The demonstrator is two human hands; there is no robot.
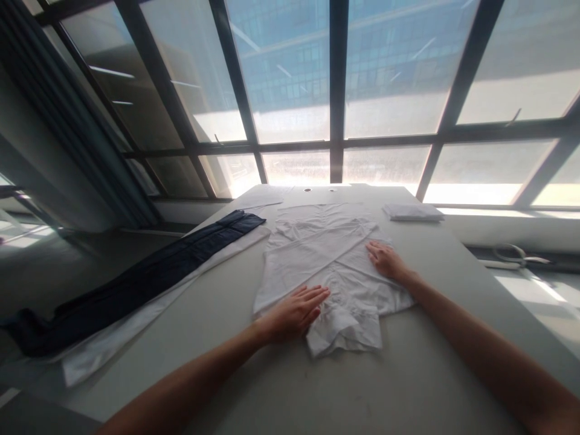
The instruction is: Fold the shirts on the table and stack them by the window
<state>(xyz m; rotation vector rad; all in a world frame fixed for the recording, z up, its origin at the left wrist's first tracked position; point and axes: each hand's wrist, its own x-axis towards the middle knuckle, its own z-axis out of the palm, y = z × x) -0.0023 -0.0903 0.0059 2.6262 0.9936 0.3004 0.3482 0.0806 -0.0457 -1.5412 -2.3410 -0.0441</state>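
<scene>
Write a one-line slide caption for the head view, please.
Both hands, left and right, press flat on a white garment on a table.

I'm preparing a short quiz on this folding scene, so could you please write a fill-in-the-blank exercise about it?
1. Both hands lie flat on a ____ T-shirt spread on the table.
2. The left hand rests on the shirt's ____ edge as seen from the camera.
3. Along the table's left edge lies a long ____ garment.
4. Beyond the right hand sits a ____ white cloth.

Missing words: white; left; dark blue; folded
</scene>
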